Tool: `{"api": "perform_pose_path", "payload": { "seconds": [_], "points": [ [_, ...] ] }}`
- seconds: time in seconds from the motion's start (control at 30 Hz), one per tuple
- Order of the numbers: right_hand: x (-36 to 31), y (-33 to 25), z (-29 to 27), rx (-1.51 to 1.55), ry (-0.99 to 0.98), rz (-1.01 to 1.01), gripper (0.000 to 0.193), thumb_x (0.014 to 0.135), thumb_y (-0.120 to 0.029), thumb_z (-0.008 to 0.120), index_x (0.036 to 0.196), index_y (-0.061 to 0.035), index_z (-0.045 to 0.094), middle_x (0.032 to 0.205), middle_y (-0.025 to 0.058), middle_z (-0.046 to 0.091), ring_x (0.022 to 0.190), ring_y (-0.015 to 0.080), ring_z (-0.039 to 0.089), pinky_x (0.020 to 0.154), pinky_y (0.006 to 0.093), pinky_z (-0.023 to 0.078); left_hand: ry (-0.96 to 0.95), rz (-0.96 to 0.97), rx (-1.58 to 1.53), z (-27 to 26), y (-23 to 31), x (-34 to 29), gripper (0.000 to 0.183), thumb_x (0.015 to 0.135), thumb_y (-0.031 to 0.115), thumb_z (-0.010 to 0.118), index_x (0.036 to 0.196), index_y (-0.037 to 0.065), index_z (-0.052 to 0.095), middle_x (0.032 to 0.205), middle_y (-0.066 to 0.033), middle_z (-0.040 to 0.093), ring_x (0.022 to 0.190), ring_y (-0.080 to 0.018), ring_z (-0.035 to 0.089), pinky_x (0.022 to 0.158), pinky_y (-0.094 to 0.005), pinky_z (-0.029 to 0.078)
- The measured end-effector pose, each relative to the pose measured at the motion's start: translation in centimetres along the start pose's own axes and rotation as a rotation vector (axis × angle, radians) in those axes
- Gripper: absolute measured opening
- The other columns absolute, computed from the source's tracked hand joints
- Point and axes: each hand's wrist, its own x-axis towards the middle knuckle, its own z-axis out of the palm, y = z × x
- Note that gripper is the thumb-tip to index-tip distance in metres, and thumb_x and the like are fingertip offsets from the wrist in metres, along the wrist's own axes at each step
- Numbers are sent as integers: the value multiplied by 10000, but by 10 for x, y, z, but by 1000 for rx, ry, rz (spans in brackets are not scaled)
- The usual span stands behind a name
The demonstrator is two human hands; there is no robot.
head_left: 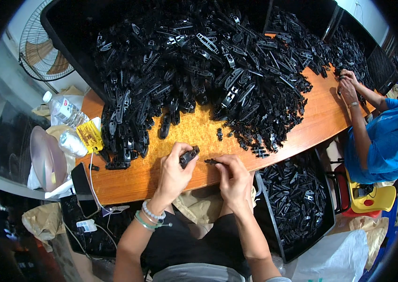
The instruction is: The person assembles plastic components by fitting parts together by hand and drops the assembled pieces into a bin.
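Note:
Over the near edge of the wooden table (119,185), my left hand (174,173) is closed around a black plastic part (189,155), its end showing between thumb and fingers. Just to the right, my right hand (233,177) pinches a small, thin black plastic piece (211,161) that points toward the left hand. The two pieces are close but apart. Beyond my hands rises a big heap of long black plastic parts (180,61). Smaller black pieces (260,146) lie along the heap's near right side.
A bin of black parts (295,202) stands below the table at right. Left are a water bottle (65,110), a yellow box (90,135), a phone (81,178) with a cable and a fan (46,42). A co-worker in a blue shirt (378,145) handles parts at far right.

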Motion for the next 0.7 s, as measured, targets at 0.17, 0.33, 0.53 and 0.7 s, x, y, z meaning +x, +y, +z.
{"api": "perform_pose_path", "payload": {
  "seconds": [0.17, 0.33, 0.53, 0.7],
  "points": [
    [-13, -5, -6, 555, 93, 242, 119, 776, 83, 599, 886, 38, 606, 909, 96, 582, 827, 160, 587, 737, 252, 481, -183, -373, -432, -11, 20, -26, 208, 757, 9, 700, 945, 7, 610, 684, 1, 580, 527, -39, 510, 476, -183, 411],
    [-16, -11, -12, 615, 61, 254, 122, 767, 78, 622, 885, 45, 623, 919, 92, 585, 843, 143, 571, 750, 235, 468, -248, -415, -490, -13, 22, -33, 235, 751, 13, 707, 972, 9, 628, 706, -10, 599, 551, -47, 526, 500, -183, 425],
    [-16, -24, -12, 316, 15, 87, 131, 723, 66, 656, 847, 26, 653, 863, 95, 598, 829, 176, 539, 741, 259, 431, -320, -416, -518, -20, 28, -36, 244, 763, 36, 703, 989, -9, 623, 724, -27, 621, 561, -53, 538, 512, -192, 436],
    [-17, -32, -14, 46, 21, -28, 156, 708, 50, 670, 857, 5, 662, 867, 98, 597, 824, 194, 542, 750, 266, 430, -295, -487, -598, -23, 31, -38, 242, 772, 55, 700, 989, -20, 621, 728, -29, 624, 563, -54, 542, 514, -191, 434]
  ]
}}
